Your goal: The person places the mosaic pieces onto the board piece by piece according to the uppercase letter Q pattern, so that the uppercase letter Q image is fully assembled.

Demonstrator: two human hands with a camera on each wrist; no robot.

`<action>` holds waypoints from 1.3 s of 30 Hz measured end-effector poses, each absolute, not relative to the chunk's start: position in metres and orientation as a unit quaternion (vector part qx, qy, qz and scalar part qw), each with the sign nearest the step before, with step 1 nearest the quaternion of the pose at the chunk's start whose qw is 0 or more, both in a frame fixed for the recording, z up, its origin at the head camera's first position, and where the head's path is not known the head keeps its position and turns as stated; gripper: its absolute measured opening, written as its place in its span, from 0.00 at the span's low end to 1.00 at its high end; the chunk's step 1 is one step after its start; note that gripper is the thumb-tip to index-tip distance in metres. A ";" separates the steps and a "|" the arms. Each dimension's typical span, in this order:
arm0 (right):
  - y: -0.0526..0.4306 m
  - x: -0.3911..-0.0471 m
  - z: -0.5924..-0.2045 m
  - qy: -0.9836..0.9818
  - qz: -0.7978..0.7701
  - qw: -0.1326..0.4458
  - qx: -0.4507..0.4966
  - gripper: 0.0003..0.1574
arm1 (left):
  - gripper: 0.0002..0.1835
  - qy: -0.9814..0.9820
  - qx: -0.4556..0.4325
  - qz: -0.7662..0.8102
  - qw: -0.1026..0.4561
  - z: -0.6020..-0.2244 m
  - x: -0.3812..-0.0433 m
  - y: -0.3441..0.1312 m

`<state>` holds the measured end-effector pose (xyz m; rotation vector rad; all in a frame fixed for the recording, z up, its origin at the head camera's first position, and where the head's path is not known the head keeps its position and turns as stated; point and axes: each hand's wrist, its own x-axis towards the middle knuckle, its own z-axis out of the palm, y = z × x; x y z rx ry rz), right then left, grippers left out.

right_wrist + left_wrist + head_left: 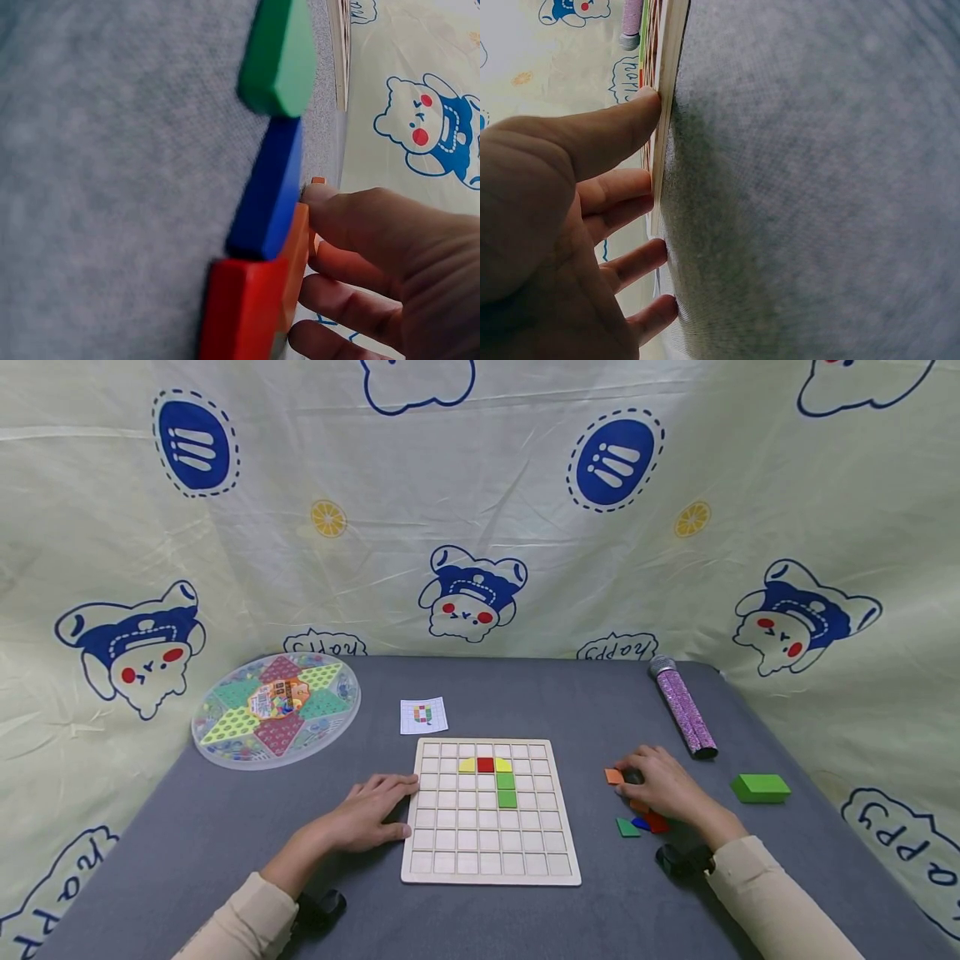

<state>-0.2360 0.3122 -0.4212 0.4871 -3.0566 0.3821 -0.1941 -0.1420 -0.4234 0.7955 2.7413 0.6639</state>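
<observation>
A pale wooden grid board (457, 841) lies mid-table, bearing a red square (486, 765), two yellow pieces (467, 766) and two green squares (506, 798). My left hand (367, 814) rests at its left side, thumb and fingertips touching the edge, fingers loosely extended. To the right of the board, my right hand (660, 785) pinches an orange square (613, 777) between thumb and index fingertip, close to the tabletop. Below that hand lie a green piece (281, 64), a blue piece (268, 195), a red piece (240, 311) and another orange piece (298, 240), partly hidden.
A small pattern card (423, 716) lies behind the board. At the back left is a round star-patterned game board (277, 710). A purple glittery microphone (684, 710) and a green block (761, 788) are on the right. A printed cloth (480, 468) hangs behind the grey table.
</observation>
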 end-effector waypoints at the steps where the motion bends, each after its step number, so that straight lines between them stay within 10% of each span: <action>1: 0.313 -0.236 -0.421 -0.980 0.123 0.012 0.157 0.21 | 0.33 0.930 0.271 0.224 0.104 -0.423 -0.194 -0.142; 39: 0.300 -0.228 -0.413 -0.974 0.126 0.049 0.184 0.11 | 0.33 0.931 0.267 0.228 0.104 -0.422 -0.193 -0.141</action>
